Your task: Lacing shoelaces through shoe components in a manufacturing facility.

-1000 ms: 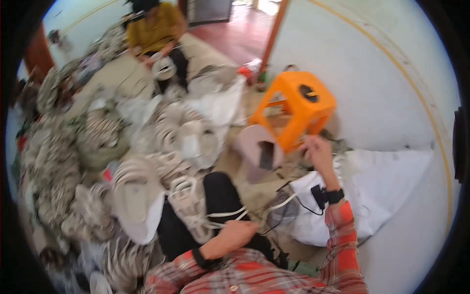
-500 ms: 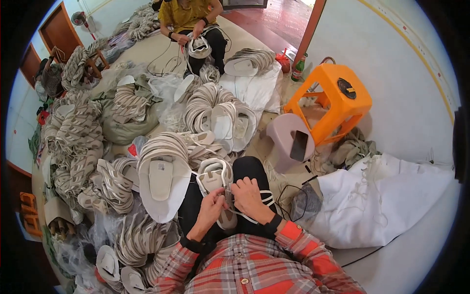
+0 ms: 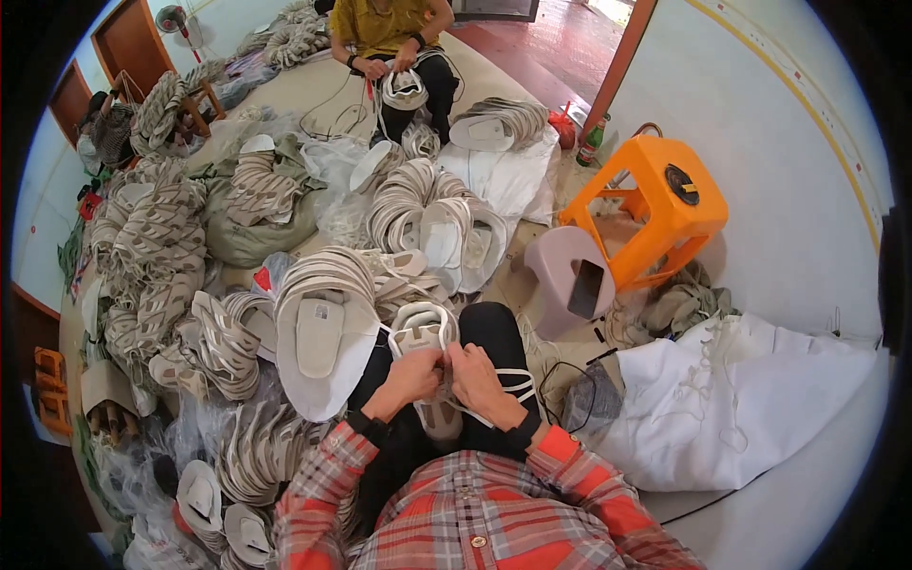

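Observation:
A beige and white shoe upper (image 3: 439, 416) lies across my lap between my thighs, its rounded padded end away from me. My left hand (image 3: 411, 378) is closed in a pinch on the upper's left side. Right beside it, my right hand (image 3: 477, 382) pinches the upper's edge, and the two sets of fingertips almost meet. Whatever small thing may be between the fingertips is hidden. White laces (image 3: 516, 382) run from under my right hand and loop across my right thigh. Left of the upper leans a stack of shoe uppers with a white insole-shaped front piece (image 3: 323, 347).
More stacked uppers (image 3: 418, 204) fan out ahead, and piles (image 3: 157, 237) crowd the left. To the right stand a mauve stool (image 3: 551, 261) with a phone (image 3: 585, 288), an orange stool (image 3: 655, 180) and a white sack (image 3: 703, 399). A co-worker (image 3: 394, 38) handles another upper.
My left hand has moved up along the upper and closer to my right hand. The whole view has shifted slightly, so surroundings sit a little further right.

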Action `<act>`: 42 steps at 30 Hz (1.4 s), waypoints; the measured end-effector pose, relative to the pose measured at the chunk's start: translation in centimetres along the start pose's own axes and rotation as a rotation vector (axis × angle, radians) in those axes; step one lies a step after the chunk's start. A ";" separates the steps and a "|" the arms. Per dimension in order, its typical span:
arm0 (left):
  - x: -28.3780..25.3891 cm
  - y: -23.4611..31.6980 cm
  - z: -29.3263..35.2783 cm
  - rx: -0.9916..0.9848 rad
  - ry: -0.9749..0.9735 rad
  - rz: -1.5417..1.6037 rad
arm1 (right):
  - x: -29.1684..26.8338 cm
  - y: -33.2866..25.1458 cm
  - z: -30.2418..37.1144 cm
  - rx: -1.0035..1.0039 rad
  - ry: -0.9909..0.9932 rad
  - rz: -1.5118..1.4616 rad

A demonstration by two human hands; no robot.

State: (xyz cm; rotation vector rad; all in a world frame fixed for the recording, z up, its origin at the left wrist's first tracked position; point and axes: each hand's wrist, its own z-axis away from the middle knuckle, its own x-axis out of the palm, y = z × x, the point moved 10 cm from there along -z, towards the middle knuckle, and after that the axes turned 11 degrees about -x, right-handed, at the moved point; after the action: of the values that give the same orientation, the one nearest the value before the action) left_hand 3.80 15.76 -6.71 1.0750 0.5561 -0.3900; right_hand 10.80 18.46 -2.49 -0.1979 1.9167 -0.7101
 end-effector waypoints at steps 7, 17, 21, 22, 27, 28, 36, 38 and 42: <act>-7.8 4.5 2.2 0.079 0.315 -0.547 | -2.0 -4.6 1.0 -0.203 -0.034 0.216; -4.2 -3.7 5.7 -0.429 -0.356 0.957 | 0.8 -3.0 -0.5 -0.178 -0.189 0.394; -4.8 -3.9 6.4 -0.163 -0.370 1.661 | -0.5 -1.2 -2.0 -0.165 -0.352 0.358; -6.4 -4.6 6.6 -0.028 -0.307 1.862 | -1.0 -0.7 -1.8 -0.160 -0.403 0.288; -23.7 -13.6 19.4 0.702 0.242 2.148 | -4.1 -4.8 -0.1 -0.215 -0.571 -0.414; -25.5 -14.2 20.5 0.771 0.214 2.130 | -4.2 -5.1 0.7 -0.334 -0.575 -0.355; -40.3 -26.7 40.3 0.630 1.069 1.960 | 0.6 2.9 0.5 0.372 -0.256 -0.897; -43.2 -21.5 42.5 0.743 0.851 1.777 | 0.5 4.1 0.2 0.396 -0.210 -0.867; -43.8 -14.4 43.1 0.786 0.758 1.454 | 2.3 2.4 -0.4 0.237 -0.245 -0.747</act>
State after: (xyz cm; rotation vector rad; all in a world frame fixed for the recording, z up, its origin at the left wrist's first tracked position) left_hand -29.03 -27.92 24.97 2.0870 0.1175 1.2220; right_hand 9.80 19.51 -5.51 -0.8356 1.4856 -1.3252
